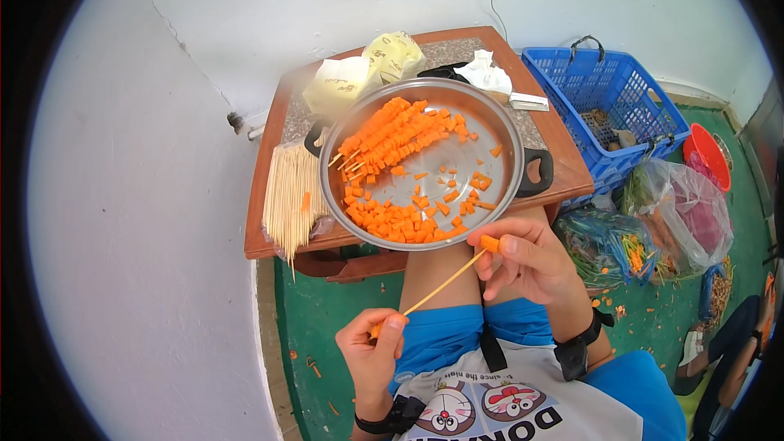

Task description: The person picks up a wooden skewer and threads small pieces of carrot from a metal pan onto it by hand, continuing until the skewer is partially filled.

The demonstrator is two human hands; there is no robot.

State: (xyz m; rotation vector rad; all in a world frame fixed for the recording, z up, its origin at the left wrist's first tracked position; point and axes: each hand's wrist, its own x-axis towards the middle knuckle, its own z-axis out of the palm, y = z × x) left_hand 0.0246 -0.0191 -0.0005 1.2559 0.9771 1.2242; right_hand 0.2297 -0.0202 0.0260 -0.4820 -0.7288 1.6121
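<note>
My left hand [371, 355] is closed around the lower end of a bamboo skewer [445, 282], with a bit of orange showing at the fingers. The skewer slants up to the right, over my lap. At its upper tip, my right hand [535, 260] pinches a carrot piece [490, 243] between thumb and forefinger. Just beyond that hand is a wide metal pan [490, 126] with two black handles. Inside lie a stack of carrot skewers [400, 137] and many loose carrot pieces [392, 222]. A bundle of bare bamboo skewers [290, 192] lies left of the pan.
The pan stands on a small wooden table [563, 159]. Crumpled yellow paper [392, 57] and white tissue [484, 72] lie behind it. On the right are a blue crate [604, 82], a red basin [707, 155] and plastic bags of vegetables [686, 212]. Another person's arm [747, 359] shows at lower right.
</note>
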